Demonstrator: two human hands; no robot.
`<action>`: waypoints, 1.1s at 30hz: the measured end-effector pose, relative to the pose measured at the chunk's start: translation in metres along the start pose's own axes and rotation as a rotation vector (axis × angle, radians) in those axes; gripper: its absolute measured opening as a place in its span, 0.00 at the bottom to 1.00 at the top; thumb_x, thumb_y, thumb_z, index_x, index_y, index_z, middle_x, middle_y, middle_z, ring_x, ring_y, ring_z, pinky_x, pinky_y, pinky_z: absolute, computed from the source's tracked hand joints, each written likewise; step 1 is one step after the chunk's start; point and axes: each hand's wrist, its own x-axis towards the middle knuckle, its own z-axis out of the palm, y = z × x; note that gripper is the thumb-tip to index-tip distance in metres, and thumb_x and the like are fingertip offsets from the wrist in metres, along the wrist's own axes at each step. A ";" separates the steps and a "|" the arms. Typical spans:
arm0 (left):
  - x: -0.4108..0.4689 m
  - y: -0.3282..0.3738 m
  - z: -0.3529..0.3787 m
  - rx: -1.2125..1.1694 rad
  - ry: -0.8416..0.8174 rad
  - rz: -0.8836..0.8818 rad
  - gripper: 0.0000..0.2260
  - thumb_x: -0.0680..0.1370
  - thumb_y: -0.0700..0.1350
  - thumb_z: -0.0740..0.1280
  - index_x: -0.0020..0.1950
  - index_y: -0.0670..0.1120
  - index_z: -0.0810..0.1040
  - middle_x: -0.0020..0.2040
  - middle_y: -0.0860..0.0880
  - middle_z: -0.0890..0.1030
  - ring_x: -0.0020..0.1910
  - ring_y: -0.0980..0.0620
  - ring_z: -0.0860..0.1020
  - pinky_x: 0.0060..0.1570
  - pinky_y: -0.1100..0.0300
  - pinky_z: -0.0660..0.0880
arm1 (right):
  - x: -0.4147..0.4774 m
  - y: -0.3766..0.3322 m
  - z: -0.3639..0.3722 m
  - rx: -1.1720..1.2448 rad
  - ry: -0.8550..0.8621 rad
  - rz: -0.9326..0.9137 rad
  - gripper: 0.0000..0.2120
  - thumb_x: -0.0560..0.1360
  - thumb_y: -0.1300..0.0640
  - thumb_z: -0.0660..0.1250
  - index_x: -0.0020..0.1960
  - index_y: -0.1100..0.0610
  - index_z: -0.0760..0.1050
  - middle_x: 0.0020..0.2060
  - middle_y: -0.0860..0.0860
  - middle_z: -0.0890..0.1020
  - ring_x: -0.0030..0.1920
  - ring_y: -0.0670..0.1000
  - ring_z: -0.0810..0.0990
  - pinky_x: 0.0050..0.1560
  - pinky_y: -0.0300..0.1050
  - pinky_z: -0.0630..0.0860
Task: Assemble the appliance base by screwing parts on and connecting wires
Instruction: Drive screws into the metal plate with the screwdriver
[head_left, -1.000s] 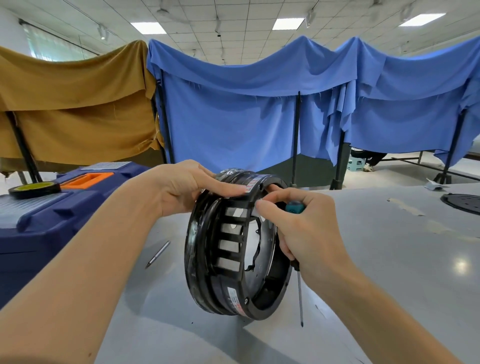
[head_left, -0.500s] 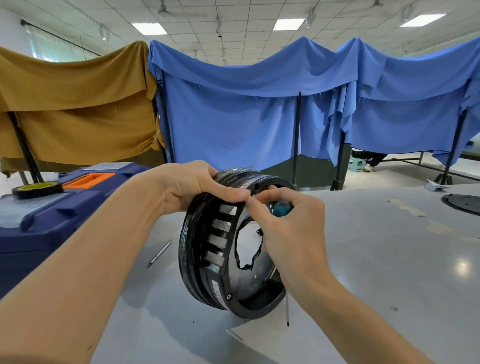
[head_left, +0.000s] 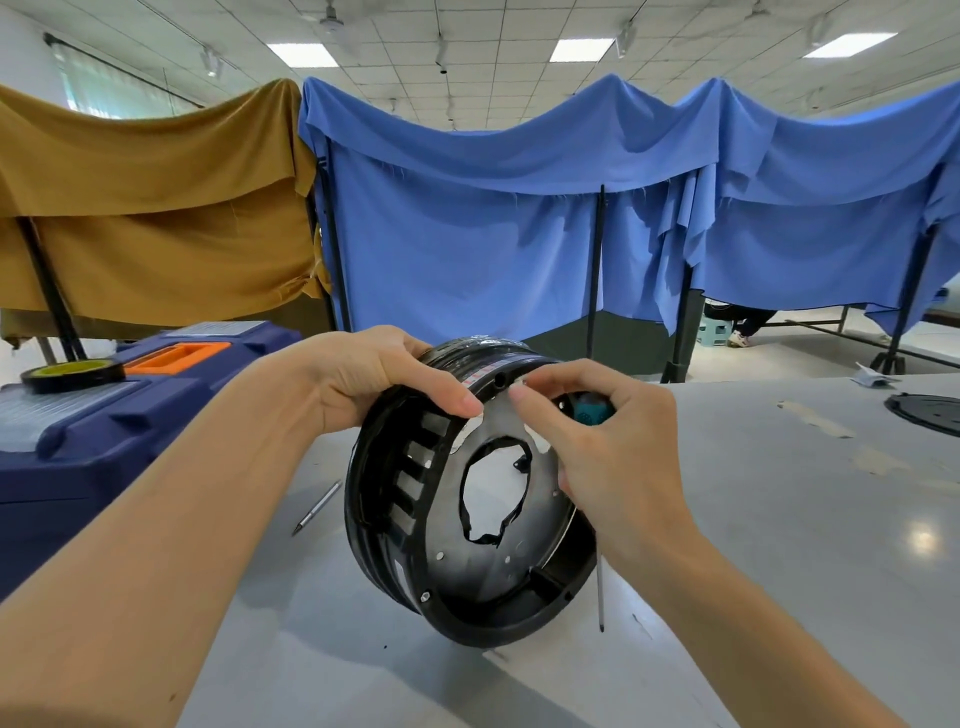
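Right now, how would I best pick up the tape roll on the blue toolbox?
Come from above: the tape roll lies flat on the toolbox, open core up, so probably hook fingers in the core and thumb on the outer rim.

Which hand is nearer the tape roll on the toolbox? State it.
Left. The left hand grips the base by its rim, right of the tape roll; the right hand, holding the screwdriver, lies farther right.
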 end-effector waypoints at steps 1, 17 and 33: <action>0.001 0.000 0.000 0.000 0.003 0.000 0.21 0.59 0.37 0.76 0.51 0.38 0.81 0.40 0.40 0.84 0.36 0.47 0.83 0.34 0.58 0.80 | 0.001 0.000 -0.001 -0.033 -0.007 -0.040 0.05 0.72 0.58 0.75 0.41 0.49 0.84 0.36 0.44 0.83 0.32 0.44 0.78 0.31 0.38 0.73; 0.002 0.000 -0.002 0.005 0.020 -0.007 0.21 0.57 0.39 0.79 0.49 0.39 0.82 0.40 0.40 0.84 0.36 0.47 0.84 0.34 0.58 0.80 | 0.002 0.024 0.013 -0.473 0.170 -0.602 0.05 0.73 0.64 0.73 0.48 0.63 0.84 0.39 0.53 0.82 0.37 0.46 0.76 0.43 0.32 0.74; 0.003 0.002 0.002 -0.002 0.034 -0.015 0.21 0.55 0.40 0.80 0.46 0.39 0.82 0.38 0.41 0.84 0.35 0.47 0.84 0.32 0.59 0.79 | 0.001 0.031 0.015 -0.621 0.206 -0.749 0.07 0.76 0.63 0.70 0.50 0.66 0.83 0.38 0.56 0.83 0.31 0.53 0.79 0.27 0.47 0.77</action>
